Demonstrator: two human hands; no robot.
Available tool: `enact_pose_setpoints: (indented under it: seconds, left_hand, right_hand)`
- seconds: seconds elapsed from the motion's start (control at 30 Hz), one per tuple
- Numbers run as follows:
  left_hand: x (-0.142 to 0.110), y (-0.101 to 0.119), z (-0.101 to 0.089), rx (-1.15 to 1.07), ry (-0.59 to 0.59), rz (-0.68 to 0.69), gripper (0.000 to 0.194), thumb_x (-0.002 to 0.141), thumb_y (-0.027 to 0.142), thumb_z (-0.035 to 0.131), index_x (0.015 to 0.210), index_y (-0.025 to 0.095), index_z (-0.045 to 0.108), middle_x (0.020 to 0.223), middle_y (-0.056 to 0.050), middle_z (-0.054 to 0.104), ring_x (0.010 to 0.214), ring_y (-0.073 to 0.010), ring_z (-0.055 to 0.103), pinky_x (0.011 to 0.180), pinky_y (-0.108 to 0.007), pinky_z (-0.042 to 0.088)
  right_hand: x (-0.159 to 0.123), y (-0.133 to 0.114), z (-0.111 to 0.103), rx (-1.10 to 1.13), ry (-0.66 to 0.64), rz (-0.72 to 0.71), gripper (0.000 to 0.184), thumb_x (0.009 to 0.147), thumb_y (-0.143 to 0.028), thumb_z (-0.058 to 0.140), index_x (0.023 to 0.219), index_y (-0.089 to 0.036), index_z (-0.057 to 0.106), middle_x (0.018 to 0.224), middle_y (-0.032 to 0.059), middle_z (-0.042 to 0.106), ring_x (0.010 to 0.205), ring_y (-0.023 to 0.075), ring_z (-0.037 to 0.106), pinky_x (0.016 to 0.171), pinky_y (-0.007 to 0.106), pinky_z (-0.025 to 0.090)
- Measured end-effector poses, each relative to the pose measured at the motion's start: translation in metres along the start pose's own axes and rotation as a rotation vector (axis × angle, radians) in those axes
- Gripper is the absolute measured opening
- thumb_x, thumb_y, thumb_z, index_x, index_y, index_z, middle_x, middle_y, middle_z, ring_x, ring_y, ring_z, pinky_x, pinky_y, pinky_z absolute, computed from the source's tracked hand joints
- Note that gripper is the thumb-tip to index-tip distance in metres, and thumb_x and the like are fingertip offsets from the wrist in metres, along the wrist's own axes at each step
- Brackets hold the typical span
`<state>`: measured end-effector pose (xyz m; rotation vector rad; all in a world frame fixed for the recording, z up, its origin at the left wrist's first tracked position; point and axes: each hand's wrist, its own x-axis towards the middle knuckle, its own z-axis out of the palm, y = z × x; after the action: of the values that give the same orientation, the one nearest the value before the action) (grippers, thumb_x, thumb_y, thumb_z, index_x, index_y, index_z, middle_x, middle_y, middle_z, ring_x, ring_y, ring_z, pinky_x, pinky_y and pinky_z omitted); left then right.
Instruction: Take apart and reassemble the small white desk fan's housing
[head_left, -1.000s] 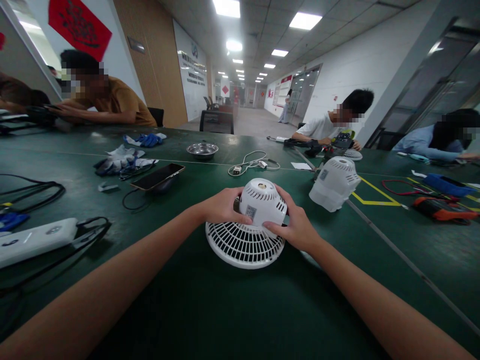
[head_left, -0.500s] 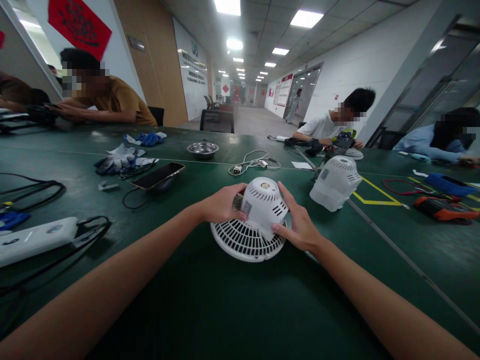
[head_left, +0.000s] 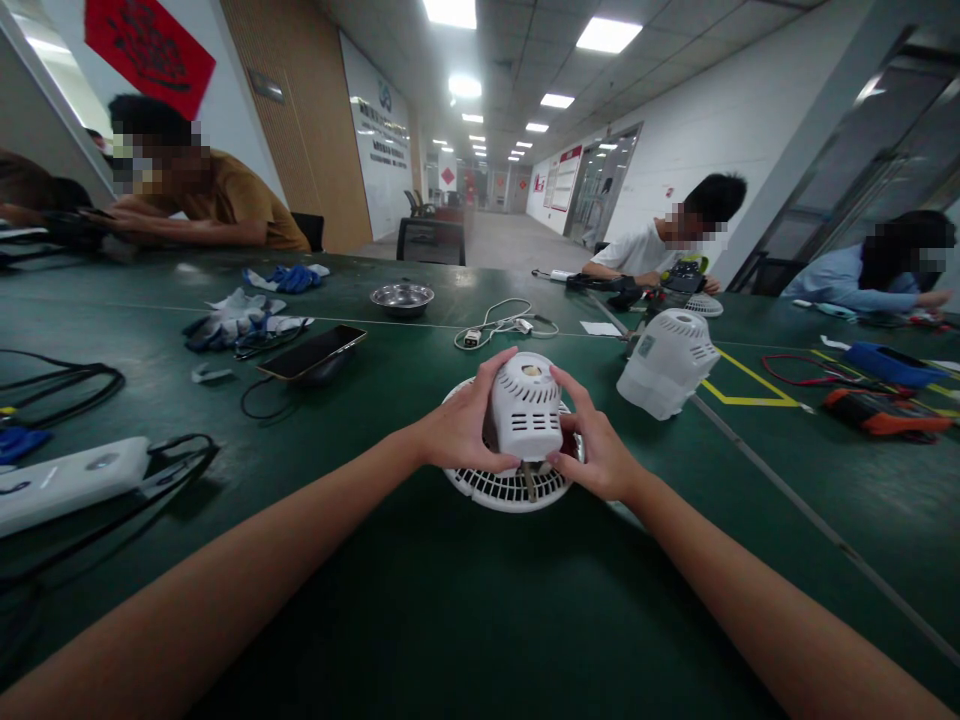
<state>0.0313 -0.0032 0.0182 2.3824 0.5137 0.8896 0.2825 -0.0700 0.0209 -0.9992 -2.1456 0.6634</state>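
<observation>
Between my two hands is a white slotted fan motor housing (head_left: pixel 527 415), its vented dome facing up. My left hand (head_left: pixel 469 425) grips its left side, with the thumb at the lower front edge. From the right, my right hand (head_left: pixel 596 445) holds it with fingers near the top and thumb low at the front. Beneath the housing lies a round white fan grille (head_left: pixel 487 490) on the green table (head_left: pixel 480 600). Some metal parts show in the gap under the housing's front edge; what they are is hard to make out.
Right of my hands stands another white housing (head_left: pixel 667 365). A coiled white cable (head_left: pixel 499 325) and a metal bowl (head_left: pixel 403 298) lie beyond. To the left are a phone (head_left: pixel 315 352), gloves (head_left: pixel 240 320) and a power strip (head_left: pixel 75 485). A multimeter (head_left: pixel 885 410) lies far right; people sit around the table.
The housing has been turned between my hands, so its slotted side now faces me and its label is out of sight. The grille beneath has turned too. My left hand has shifted its hold.
</observation>
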Motion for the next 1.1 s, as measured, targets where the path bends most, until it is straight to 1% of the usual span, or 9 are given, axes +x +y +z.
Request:
enact_pose_setpoints:
  seconds: [0.17, 0.43, 0.63, 0.8, 0.97, 1.1]
  left_hand:
    - [0.000, -0.001, 0.000, 0.043, 0.017, 0.055, 0.124, 0.061, 0.045, 0.087, 0.154, 0.033, 0.007, 0.152, -0.019, 0.038, 0.131, -0.0450, 0.048, 0.108, -0.062, 0.040]
    - [-0.001, -0.001, 0.001, 0.027, 0.013, 0.044, 0.113, 0.062, 0.045, 0.085, 0.148, 0.033, 0.012, 0.143, -0.016, 0.045, 0.121, -0.0401, 0.055, 0.101, -0.057, 0.046]
    - [-0.001, -0.002, 0.001, 0.031, 0.011, 0.035, 0.110, 0.061, 0.045, 0.085, 0.146, 0.032, 0.015, 0.142, -0.017, 0.045, 0.118, -0.0395, 0.056, 0.099, -0.057, 0.047]
    - [0.000, -0.001, 0.001, 0.053, 0.029, 0.037, 0.110, 0.061, 0.045, 0.085, 0.145, 0.030, 0.016, 0.139, -0.016, 0.049, 0.115, -0.0385, 0.058, 0.099, -0.057, 0.048]
    - [0.000, 0.000, 0.001, 0.038, 0.007, 0.049, 0.108, 0.063, 0.044, 0.085, 0.144, 0.031, 0.016, 0.140, -0.017, 0.048, 0.116, -0.0385, 0.058, 0.100, -0.057, 0.049]
    - [0.000, -0.003, -0.002, 0.008, -0.022, 0.054, 0.109, 0.062, 0.046, 0.087, 0.144, 0.033, 0.016, 0.143, -0.017, 0.046, 0.123, -0.0406, 0.055, 0.103, -0.058, 0.047]
  right_hand:
    - [0.000, -0.002, -0.001, 0.015, -0.015, 0.014, 0.099, 0.078, -0.031, 0.066, 0.158, -0.031, 0.007, 0.091, 0.0024, 0.074, 0.062, 0.0209, 0.067, 0.057, 0.038, 0.057]
    - [0.000, -0.004, -0.001, 0.021, -0.008, 0.055, 0.101, 0.075, -0.027, 0.071, 0.157, -0.032, 0.012, 0.089, 0.0010, 0.074, 0.062, 0.0198, 0.067, 0.058, 0.038, 0.058]
    - [0.002, -0.010, -0.004, 0.025, -0.027, 0.090, 0.099, 0.075, -0.023, 0.072, 0.156, -0.031, 0.016, 0.078, -0.0023, 0.070, 0.060, 0.0193, 0.066, 0.058, 0.037, 0.058]
    - [0.003, -0.009, -0.006, 0.006, -0.026, 0.101, 0.099, 0.072, -0.021, 0.072, 0.155, -0.028, 0.018, 0.071, -0.0054, 0.066, 0.058, 0.0183, 0.065, 0.057, 0.035, 0.058]
    - [0.003, -0.008, -0.006, 0.037, -0.027, 0.103, 0.097, 0.072, -0.020, 0.072, 0.153, -0.028, 0.020, 0.070, -0.0062, 0.064, 0.058, 0.0178, 0.065, 0.056, 0.033, 0.057]
    - [0.003, -0.008, -0.006, 0.067, -0.042, 0.085, 0.093, 0.073, -0.021, 0.073, 0.151, -0.030, 0.021, 0.072, -0.0063, 0.064, 0.060, 0.0173, 0.065, 0.057, 0.034, 0.057]
